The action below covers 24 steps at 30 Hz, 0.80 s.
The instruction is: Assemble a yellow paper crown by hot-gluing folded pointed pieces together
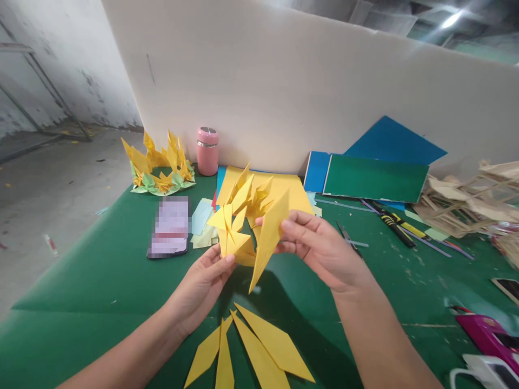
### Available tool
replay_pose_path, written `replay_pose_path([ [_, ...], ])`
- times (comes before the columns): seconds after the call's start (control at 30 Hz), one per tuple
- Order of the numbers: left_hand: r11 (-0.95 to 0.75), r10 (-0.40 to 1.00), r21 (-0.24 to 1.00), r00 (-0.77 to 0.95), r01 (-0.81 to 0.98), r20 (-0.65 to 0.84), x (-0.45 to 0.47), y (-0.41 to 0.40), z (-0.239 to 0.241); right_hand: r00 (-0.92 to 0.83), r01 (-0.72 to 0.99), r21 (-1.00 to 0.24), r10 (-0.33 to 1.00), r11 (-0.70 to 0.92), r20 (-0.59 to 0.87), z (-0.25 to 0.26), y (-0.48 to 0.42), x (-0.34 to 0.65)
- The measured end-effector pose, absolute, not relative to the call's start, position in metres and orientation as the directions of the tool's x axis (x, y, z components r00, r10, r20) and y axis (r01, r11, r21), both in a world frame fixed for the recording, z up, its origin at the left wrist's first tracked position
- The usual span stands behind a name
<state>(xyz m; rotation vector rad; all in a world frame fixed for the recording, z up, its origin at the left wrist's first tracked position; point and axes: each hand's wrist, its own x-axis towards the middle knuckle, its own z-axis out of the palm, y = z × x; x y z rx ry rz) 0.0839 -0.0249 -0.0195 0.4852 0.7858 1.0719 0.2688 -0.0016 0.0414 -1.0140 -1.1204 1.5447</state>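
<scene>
My left hand (213,268) pinches the lower edge of a yellow folded-paper crown (239,249), its thumb on the front and its fingers behind. Pointed petals stand up around the crown's ring. In my right hand (314,243) is a long yellow folded paper piece (271,229), held upright between thumb and fingers at the crown's right side. Whether that piece is joined to the crown I cannot tell. Below my hands, several loose folded paper pieces (267,346) lie fanned out on the green table (133,292).
A finished-looking yellow and green paper crown (162,183) sits at the back left beside a pink flask (207,154). Nearer lie a phone (169,224) and yellow sheets (279,181). To the right are scissors (347,237), a yellow-black cutter (397,227) and wooden frames (466,205).
</scene>
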Motion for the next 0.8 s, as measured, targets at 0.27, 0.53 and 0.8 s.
replay_pose_path([
  [0.27, 0.414, 0.909, 0.72, 0.216, -0.557, -0.356, 0.085, -0.027, -0.021, 0.258, -0.096, -0.976, 0.952, 0.196, 0.165, 0.035, 0.009, 0.278],
  [0.53, 0.408, 0.913, 0.746, 0.226, -0.526, -0.341, 0.084, -0.029, -0.021, 0.157, -0.07, -0.977, 0.969, 0.202, 0.189, 0.021, 0.009, 0.261],
  [0.8, 0.413, 0.91, 0.724, 0.214, -0.552, -0.355, 0.087, -0.029, -0.019, 0.088, -0.052, -0.989, 0.987, 0.136, 0.132, 0.021, 0.005, 0.252],
])
